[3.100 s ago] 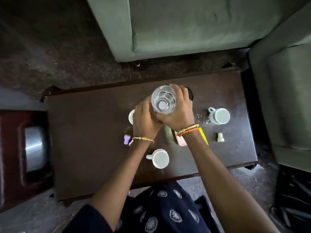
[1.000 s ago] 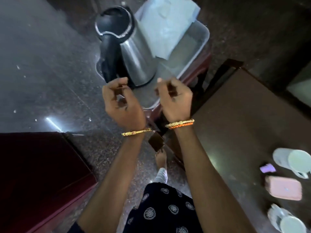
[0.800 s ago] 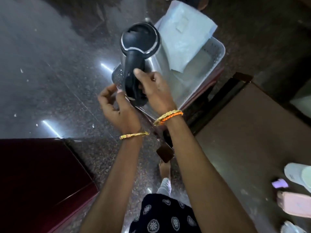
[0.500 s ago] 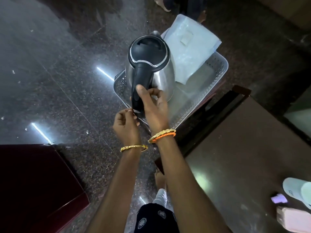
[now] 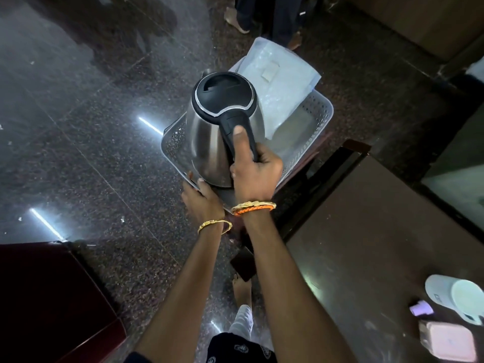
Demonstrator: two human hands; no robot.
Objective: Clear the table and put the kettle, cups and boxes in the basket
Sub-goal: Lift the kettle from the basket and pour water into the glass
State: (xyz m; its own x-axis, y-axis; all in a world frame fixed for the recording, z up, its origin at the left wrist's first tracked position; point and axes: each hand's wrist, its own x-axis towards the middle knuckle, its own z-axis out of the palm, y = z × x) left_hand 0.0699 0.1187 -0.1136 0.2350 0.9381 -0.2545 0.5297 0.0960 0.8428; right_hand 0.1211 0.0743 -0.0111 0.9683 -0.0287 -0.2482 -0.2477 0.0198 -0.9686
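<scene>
A steel kettle [image 5: 209, 142] with a black lid stands in the near end of a grey perforated basket [image 5: 318, 113]. My right hand [image 5: 255, 174] grips its black handle, thumb laid along the top. My left hand [image 5: 200, 196] holds the basket's near rim below the kettle. On the dark wooden table [image 5: 366, 244] at the lower right lie a white cup [image 5: 455, 297] on its side, a small lilac item [image 5: 420, 309] and a pink box [image 5: 447, 343].
A white plastic-wrapped packet [image 5: 280, 82] leans in the basket's far end. The basket rests on a reddish stool. A dark red cabinet [image 5: 47, 297] stands at the lower left. Another person's feet [image 5: 243, 22] are at the top. The floor is polished dark granite.
My right hand has closed fully around the kettle handle, and the handle now points toward me and the table. My left hand has dropped to the basket's rim.
</scene>
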